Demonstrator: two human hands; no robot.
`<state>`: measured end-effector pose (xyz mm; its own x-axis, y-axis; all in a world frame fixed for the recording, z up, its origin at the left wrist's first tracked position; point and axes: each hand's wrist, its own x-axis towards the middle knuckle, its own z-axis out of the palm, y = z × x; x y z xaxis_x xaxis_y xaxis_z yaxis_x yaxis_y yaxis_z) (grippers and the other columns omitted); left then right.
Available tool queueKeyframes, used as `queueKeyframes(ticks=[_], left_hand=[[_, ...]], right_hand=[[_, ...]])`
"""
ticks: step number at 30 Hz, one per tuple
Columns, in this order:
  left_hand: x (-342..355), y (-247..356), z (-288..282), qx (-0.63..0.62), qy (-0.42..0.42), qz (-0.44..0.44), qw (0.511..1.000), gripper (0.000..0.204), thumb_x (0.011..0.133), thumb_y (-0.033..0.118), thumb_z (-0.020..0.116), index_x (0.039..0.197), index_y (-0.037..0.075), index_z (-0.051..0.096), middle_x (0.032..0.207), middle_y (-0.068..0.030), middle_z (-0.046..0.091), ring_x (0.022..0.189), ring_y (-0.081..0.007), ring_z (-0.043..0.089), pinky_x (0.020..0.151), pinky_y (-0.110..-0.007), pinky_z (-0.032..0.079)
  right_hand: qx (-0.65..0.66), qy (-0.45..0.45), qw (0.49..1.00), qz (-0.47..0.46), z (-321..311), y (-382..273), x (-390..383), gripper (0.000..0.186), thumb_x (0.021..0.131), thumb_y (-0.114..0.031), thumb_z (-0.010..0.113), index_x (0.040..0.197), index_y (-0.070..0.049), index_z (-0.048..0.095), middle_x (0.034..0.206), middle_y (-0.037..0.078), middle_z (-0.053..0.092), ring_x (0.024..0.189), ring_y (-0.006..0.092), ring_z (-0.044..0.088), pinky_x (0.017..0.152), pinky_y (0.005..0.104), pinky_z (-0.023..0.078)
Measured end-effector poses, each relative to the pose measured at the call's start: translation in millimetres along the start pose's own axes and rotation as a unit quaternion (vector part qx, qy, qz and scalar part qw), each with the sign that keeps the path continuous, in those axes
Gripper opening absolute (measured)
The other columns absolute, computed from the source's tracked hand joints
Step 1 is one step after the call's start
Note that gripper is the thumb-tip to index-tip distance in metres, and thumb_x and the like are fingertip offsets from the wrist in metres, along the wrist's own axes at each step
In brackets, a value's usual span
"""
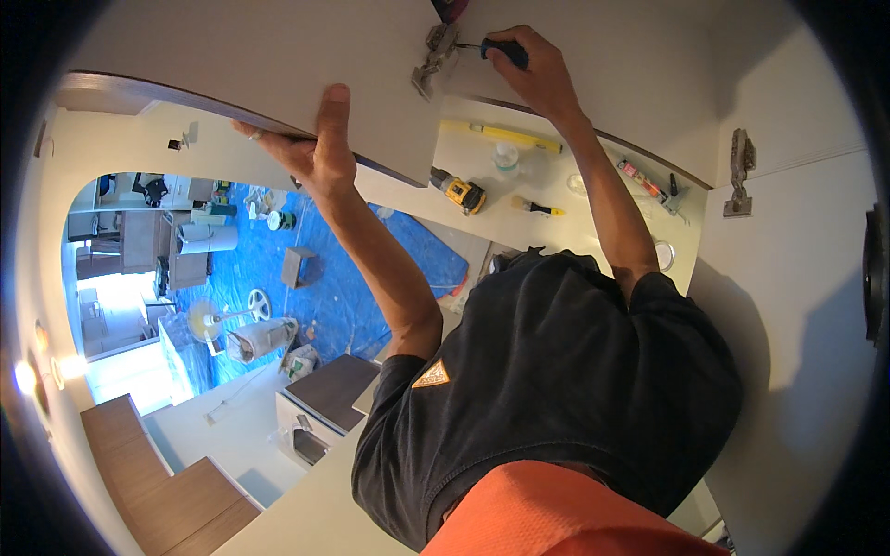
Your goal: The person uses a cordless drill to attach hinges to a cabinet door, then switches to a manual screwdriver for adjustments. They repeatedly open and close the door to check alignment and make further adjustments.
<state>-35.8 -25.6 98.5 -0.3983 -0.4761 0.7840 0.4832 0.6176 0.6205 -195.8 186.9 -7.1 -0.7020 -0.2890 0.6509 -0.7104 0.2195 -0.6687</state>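
Observation:
My left hand (329,153) grips the lower edge of a white cabinet door panel (213,56) with dark wood edging, thumb on its face, fingers behind it. My right hand (538,79) is closed on a dark-handled screwdriver (505,53), its shaft reaching to a metal hinge (436,56) at the door's right side. A second hinge (739,171) is mounted on the white panel (788,278) at the right. Below my hands, the cream countertop (491,227) holds a yellow level (528,139), a yellow-and-black drill (459,190), a paintbrush (533,206), a clear bottle (505,157) and a sealant tube (642,181).
On the left, through an arched opening, blue sheeting (334,259) covers the floor, with a fan (204,324), buckets (283,220), boxes and cabinet units (139,241). Wooden cabinets (195,491) stand at lower left. An orange cap (556,510) shows at the bottom edge.

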Motion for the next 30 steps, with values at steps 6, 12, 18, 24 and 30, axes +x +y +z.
queueKeyframes(ticks=[6,12,18,24,30], left_hand=[[-2,1,2,-0.041,0.012,-0.016,0.999,0.112,0.065,0.028,0.089,0.152,0.002,0.023,0.129,-0.0162,0.044,0.123,-0.0275,0.043,0.11,-0.048,0.032],[-3,-5,2,-0.063,0.004,-0.007,0.998,0.115,0.063,0.021,0.09,0.154,0.003,0.021,0.137,-0.0167,0.041,0.127,-0.0265,0.04,0.112,-0.048,0.029],[-4,-10,-1,-0.042,0.024,-0.012,0.999,0.125,0.06,0.025,0.091,0.157,0.003,0.015,0.144,-0.0191,0.036,0.133,-0.0304,0.037,0.118,-0.052,0.02],[-3,-11,-2,-0.021,0.024,0.011,0.999,0.125,0.06,0.025,0.091,0.157,0.003,0.016,0.146,-0.0196,0.035,0.136,-0.0313,0.035,0.119,-0.054,0.017],[-2,-5,-1,-0.019,0.028,0.013,0.999,0.122,0.06,0.025,0.09,0.157,0.004,0.019,0.143,-0.018,0.038,0.132,-0.03,0.038,0.117,-0.053,0.022]], right_hand=[[0.02,-0.006,0.999,0.038,4,-2,-5,0.025,0.092,-0.019,0.071,0.113,-0.005,0.068,0.102,0.011,0.072,0.09,0.0189,0.07,0.083,0.0302,0.055],[0.033,0.004,0.998,0.059,5,-1,-6,0.025,0.092,-0.019,0.071,0.113,-0.005,0.068,0.101,0.011,0.072,0.085,0.0173,0.069,0.078,0.0294,0.055],[0.043,0.024,0.998,0.037,6,6,-5,0.025,0.093,-0.02,0.071,0.113,-0.005,0.068,0.097,0.011,0.072,0.084,0.0162,0.068,0.076,0.0286,0.055],[0.033,0.048,0.997,0.044,9,13,0,0.025,0.093,-0.02,0.071,0.113,-0.006,0.068,0.097,0.01,0.072,0.083,0.0156,0.068,0.076,0.0281,0.054],[0.036,0.021,0.998,0.053,2,10,-2,0.025,0.093,-0.021,0.07,0.114,-0.007,0.068,0.101,0.009,0.072,0.086,0.0156,0.068,0.078,0.0277,0.054]])
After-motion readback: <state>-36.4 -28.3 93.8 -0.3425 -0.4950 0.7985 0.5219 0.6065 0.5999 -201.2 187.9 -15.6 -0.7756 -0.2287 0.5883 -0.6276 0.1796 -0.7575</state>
